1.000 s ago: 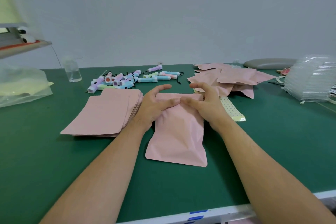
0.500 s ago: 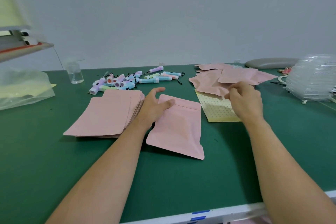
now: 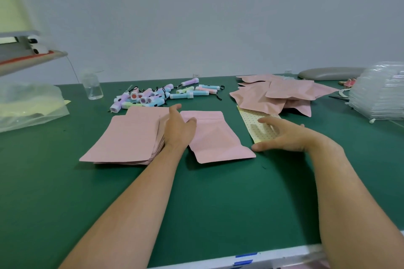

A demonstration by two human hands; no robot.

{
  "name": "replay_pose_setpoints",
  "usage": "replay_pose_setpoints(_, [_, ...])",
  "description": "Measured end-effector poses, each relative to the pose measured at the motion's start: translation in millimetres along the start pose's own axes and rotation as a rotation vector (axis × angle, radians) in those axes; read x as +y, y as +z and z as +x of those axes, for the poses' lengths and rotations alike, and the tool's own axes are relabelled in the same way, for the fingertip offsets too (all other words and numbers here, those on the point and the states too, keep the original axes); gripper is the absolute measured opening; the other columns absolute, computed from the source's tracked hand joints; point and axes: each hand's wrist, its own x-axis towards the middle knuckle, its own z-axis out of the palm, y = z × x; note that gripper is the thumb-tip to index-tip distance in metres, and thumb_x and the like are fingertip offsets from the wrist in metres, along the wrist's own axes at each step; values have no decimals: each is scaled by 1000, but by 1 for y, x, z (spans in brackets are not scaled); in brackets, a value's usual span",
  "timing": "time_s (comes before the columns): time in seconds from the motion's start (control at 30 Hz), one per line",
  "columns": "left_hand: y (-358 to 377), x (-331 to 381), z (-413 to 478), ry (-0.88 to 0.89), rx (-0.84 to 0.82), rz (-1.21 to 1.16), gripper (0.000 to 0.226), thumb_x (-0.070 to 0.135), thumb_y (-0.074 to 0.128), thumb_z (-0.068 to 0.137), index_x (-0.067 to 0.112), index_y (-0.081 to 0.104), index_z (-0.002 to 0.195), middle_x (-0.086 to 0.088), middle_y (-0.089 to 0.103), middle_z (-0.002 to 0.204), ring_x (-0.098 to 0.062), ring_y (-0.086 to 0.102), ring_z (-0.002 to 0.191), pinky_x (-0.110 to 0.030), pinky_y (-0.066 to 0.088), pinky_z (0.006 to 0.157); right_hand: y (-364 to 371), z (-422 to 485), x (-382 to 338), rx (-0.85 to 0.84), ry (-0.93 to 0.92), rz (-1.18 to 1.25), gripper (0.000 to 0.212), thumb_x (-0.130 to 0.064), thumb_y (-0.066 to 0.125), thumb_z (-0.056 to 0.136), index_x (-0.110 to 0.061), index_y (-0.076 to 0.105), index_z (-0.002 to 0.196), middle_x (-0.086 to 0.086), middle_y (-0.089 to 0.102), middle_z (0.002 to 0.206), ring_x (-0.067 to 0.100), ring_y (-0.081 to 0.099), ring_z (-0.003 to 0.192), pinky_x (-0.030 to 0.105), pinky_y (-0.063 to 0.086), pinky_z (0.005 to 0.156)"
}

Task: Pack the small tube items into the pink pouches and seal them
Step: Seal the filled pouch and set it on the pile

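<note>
Resting flat along the upper left edge of a single pink pouch [image 3: 215, 137], the left hand [image 3: 179, 129] lies with its fingers straight and its thumb laid on the pouch's face just below the sealed top band. The right hand [image 3: 282, 135] is spread wide and holds nothing. Its fingers hover above a yellow dotted sheet [image 3: 248, 119], and its thumb tip sits just beside the pouch's lower right corner, though I cannot tell whether it touches. The two hands are apart, with the pouch lying between them on the green mat [image 3: 218, 203]. Against the outer side of the left hand, a stack of flat pink pouches [image 3: 129, 137] fans out, its right edge touching the wrist. Beyond the left fingertips sits a heap of small pastel tubes [image 3: 161, 95] with black cords. Beyond the right hand, a loose pile of bulging pink pouches [image 3: 277, 96] overlaps the sheet's far end. Further right stands a stack of clear plastic trays [image 3: 380, 94]. Between the forearms, green mat runs back to the table's pale near edge [image 3: 284, 253].
</note>
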Motion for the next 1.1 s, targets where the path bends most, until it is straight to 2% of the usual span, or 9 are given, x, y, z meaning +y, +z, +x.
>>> replay_pose_setpoints(0.1, [0, 2, 0, -4, -31, 31, 62, 18, 65, 103, 17, 32, 155, -10, 55, 146, -11, 46, 102, -25, 37, 90, 3, 6, 3, 148, 1, -45, 91, -82, 76, 62, -46, 48, 141, -13, 44, 156, 16, 33, 150, 62, -15, 121])
replay_pose_setpoints(0.27, [1, 7, -8, 11, 51, 79, 65, 20, 68, 97, 17, 35, 153, -5, 60, 136, -17, 57, 97, -30, 42, 81, 13, 15, -4, 355, -79, -52, 82, -91, 68, 57, -39, 67, 120, -15, 63, 133, 15, 45, 140, 64, -19, 119])
replay_pose_setpoints(0.4, [5, 9, -14, 187, 65, 186, 53, 24, 75, 92, 20, 56, 141, -3, 50, 146, -19, 50, 134, -31, 40, 112, 23, 19, -17, 462, -165, -110, 65, -88, 63, 67, -36, 73, 104, -13, 64, 119, 13, 48, 134, 62, -24, 115])
replay_pose_setpoints(0.47, [6, 13, -17, 343, 49, 205, 33, 25, 73, 94, 26, 67, 127, 3, 58, 137, -15, 51, 131, -38, 37, 118, 26, 20, -24, 501, -196, -122, 58, -86, 59, 74, -34, 75, 92, -14, 66, 97, 12, 51, 127, 60, -26, 114])
replay_pose_setpoints(0.57, [13, 21, -22, 490, -63, 285, 16, 35, 64, 101, 37, 73, 114, 19, 69, 117, -4, 54, 119, -47, 28, 124, 28, 22, -30, 529, -210, -180, 55, -84, 56, 79, -34, 75, 87, -14, 70, 92, 11, 50, 127, 65, -24, 114])
replay_pose_setpoints(0.67, [22, 25, -28, 492, -244, 376, 21, 44, 54, 105, 46, 72, 94, 27, 64, 99, -3, 51, 122, -54, 0, 127, 29, 22, -34, 528, -212, -235, 54, -85, 53, 82, -35, 74, 85, -15, 70, 88, 12, 52, 125, 69, -19, 116])
replay_pose_setpoints(0.73, [26, 24, -31, 480, -363, 367, 24, 45, 52, 106, 46, 72, 93, 30, 62, 93, -5, 54, 127, -58, -9, 126, 30, 23, -35, 526, -214, -260, 57, -86, 50, 82, -35, 74, 86, -15, 70, 86, 13, 54, 122, 70, -17, 117])
replay_pose_setpoints(0.9, [28, 20, -35, 438, -393, 271, 17, 46, 55, 106, 42, 71, 110, 24, 71, 113, 2, 59, 114, -61, -7, 126, 31, 22, -37, 498, -237, -238, 52, -87, 54, 78, -38, 72, 85, -15, 68, 81, 14, 57, 116, 67, -19, 115])
replay_pose_setpoints(1.1, [30, 21, -35, 451, -358, 267, 19, 44, 56, 106, 39, 70, 94, 18, 73, 104, 0, 59, 107, -62, -5, 125, 29, 20, -40, 458, -276, -196, 44, -77, 65, 78, -39, 74, 98, -19, 69, 92, 14, 53, 124, 65, -21, 116])
